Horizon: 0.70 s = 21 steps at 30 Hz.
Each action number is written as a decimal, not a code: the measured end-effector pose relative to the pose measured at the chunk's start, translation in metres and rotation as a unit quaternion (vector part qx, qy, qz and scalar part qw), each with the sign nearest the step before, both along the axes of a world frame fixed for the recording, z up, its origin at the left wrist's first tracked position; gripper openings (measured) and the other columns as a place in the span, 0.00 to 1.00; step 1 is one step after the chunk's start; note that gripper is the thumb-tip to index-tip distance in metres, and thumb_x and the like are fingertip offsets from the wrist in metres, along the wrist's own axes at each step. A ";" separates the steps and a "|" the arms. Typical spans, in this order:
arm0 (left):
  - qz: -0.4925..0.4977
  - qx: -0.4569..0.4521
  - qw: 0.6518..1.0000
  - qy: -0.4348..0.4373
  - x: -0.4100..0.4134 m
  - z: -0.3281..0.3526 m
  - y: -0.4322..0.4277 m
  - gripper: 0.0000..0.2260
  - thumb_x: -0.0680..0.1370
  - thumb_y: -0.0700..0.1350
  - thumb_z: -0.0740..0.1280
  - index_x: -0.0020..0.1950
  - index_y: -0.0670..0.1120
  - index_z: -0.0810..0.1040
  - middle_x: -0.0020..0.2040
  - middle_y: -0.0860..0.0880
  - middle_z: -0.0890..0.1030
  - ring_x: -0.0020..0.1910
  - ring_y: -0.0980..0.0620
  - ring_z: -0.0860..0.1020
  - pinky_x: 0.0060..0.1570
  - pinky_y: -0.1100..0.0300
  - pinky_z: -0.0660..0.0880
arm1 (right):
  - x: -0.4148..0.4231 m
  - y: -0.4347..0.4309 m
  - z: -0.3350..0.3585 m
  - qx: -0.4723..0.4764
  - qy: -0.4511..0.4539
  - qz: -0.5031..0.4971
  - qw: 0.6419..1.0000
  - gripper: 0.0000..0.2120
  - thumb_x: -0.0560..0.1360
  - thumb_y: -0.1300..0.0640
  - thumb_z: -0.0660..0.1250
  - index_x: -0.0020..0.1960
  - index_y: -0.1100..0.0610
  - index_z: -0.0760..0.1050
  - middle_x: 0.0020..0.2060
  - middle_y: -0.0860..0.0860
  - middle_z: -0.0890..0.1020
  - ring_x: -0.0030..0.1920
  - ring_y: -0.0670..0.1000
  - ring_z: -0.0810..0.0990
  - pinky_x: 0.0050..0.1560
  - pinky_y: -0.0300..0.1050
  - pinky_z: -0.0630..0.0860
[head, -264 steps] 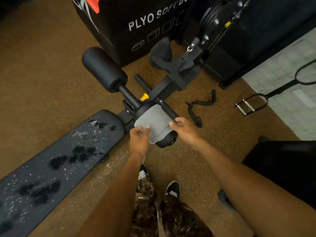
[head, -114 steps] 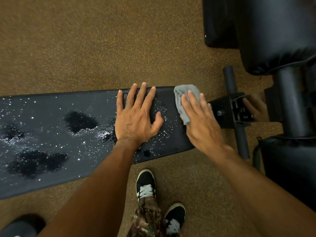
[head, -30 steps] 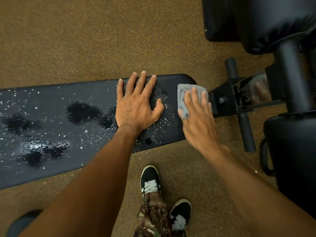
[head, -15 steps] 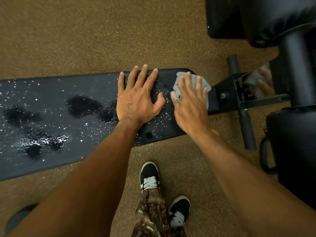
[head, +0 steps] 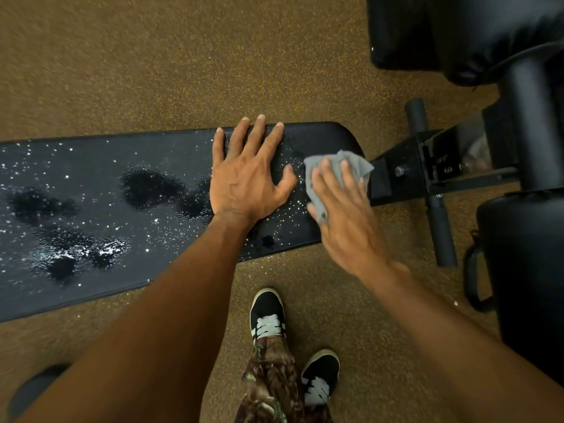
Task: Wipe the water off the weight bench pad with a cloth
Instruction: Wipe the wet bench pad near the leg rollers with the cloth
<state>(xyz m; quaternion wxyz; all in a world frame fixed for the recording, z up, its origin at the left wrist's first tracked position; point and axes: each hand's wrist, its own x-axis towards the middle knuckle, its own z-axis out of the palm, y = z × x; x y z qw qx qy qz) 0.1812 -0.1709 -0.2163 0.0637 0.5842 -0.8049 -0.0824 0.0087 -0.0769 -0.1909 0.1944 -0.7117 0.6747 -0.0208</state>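
The long black bench pad (head: 91, 166) runs from the left edge to its rounded right end. Water droplets and dark puddles (head: 152, 187) cover its left and middle parts. My left hand (head: 247, 178) lies flat on the pad with fingers spread. A small grey cloth (head: 335, 163) sits at the pad's right end, and my right hand (head: 345, 215) presses it down with straight fingers. Most of the cloth is hidden under that hand.
The bench's black metal frame (head: 427, 166) and a foam-covered crossbar (head: 439, 227) extend right of the pad. Large black padded rollers (head: 457, 35) fill the upper right, another black pad (head: 525, 270) the right edge. My shoes (head: 268, 315) stand on brown speckled floor.
My right hand slid the cloth from the pad's far edge back toward me and slightly right across the end of the pad. My left hand stayed flat in place.
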 end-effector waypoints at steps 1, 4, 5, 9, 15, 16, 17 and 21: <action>0.000 0.003 1.000 -0.003 0.000 0.000 0.000 0.32 0.79 0.64 0.55 0.82 0.53 0.61 0.82 0.48 0.62 0.82 0.45 0.57 0.80 0.38 0.49 | -0.009 0.015 0.003 0.014 0.005 0.022 1.000 0.33 0.79 0.56 0.55 0.81 0.55 0.48 0.81 0.53 0.48 0.80 0.56 0.40 0.78 0.60 0.44; -0.001 0.004 1.000 -0.004 0.000 0.001 0.000 0.32 0.79 0.64 0.54 0.82 0.53 0.61 0.82 0.48 0.62 0.82 0.45 0.57 0.80 0.38 0.49 | -0.024 0.022 0.002 0.032 0.000 -0.030 0.999 0.36 0.78 0.62 0.59 0.81 0.55 0.46 0.81 0.52 0.46 0.80 0.55 0.39 0.79 0.58 0.45; -0.002 0.003 1.000 -0.002 0.000 0.001 0.000 0.32 0.79 0.64 0.54 0.82 0.53 0.61 0.82 0.48 0.62 0.82 0.45 0.57 0.80 0.38 0.49 | -0.019 0.011 0.000 0.030 -0.001 -0.059 0.998 0.34 0.80 0.61 0.59 0.81 0.56 0.47 0.81 0.53 0.46 0.80 0.57 0.39 0.79 0.59 0.44; 0.001 -0.003 1.000 -0.002 0.000 -0.001 0.001 0.32 0.79 0.64 0.55 0.82 0.53 0.61 0.82 0.48 0.63 0.82 0.45 0.58 0.80 0.38 0.50 | 0.011 -0.013 -0.006 0.009 -0.004 -0.094 0.996 0.29 0.83 0.50 0.53 0.81 0.57 0.49 0.81 0.54 0.48 0.79 0.60 0.40 0.78 0.62 0.43; 0.002 0.000 1.000 -0.008 -0.001 0.001 0.000 0.32 0.79 0.64 0.54 0.82 0.54 0.61 0.82 0.48 0.63 0.82 0.45 0.58 0.79 0.37 0.50 | -0.024 0.026 -0.001 0.027 0.007 -0.015 0.999 0.35 0.79 0.60 0.57 0.80 0.53 0.42 0.81 0.51 0.45 0.80 0.56 0.39 0.78 0.60 0.45; 0.001 0.000 1.000 -0.009 -0.001 0.001 -0.001 0.32 0.79 0.64 0.54 0.82 0.54 0.61 0.82 0.48 0.62 0.82 0.45 0.58 0.80 0.37 0.50 | -0.023 0.017 -0.001 0.027 0.003 -0.043 0.999 0.34 0.80 0.58 0.57 0.80 0.54 0.43 0.81 0.52 0.45 0.80 0.57 0.39 0.78 0.60 0.44; 0.001 0.001 1.000 -0.010 0.000 0.000 0.000 0.32 0.79 0.64 0.54 0.82 0.54 0.61 0.82 0.48 0.62 0.82 0.45 0.57 0.80 0.38 0.50 | -0.018 0.005 -0.002 0.028 -0.001 -0.075 0.997 0.32 0.82 0.55 0.56 0.81 0.55 0.44 0.81 0.53 0.46 0.79 0.58 0.40 0.78 0.60 0.44; 0.001 0.000 1.000 -0.005 -0.001 -0.001 0.000 0.32 0.79 0.64 0.53 0.82 0.54 0.61 0.82 0.48 0.62 0.82 0.45 0.57 0.80 0.38 0.50 | 0.017 -0.012 -0.001 0.011 -0.007 -0.064 0.998 0.31 0.82 0.47 0.48 0.81 0.58 0.47 0.81 0.56 0.47 0.79 0.61 0.40 0.78 0.61 0.41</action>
